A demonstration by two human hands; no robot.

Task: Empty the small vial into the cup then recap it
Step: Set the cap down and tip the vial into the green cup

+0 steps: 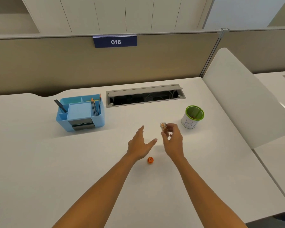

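My right hand (173,139) holds a small clear vial (163,126) upright by its lower part; the vial has no cap on and shows something orange at its mouth. Its orange cap (150,160) lies on the white desk (72,162) below and between my hands. My left hand (140,143) hovers open just left of the vial, fingers spread, holding nothing. The cup (190,122), white outside with a green inside and a blue letter B on its wall, stands to the right of the vial, with a few orange bits at its bottom.
A blue desk organiser (81,112) with pencils and a pen stands at the back left. An open cable tray (145,96) is set into the desk behind the hands. A white divider panel (237,96) rises at the right, and a beige partition runs along the back.
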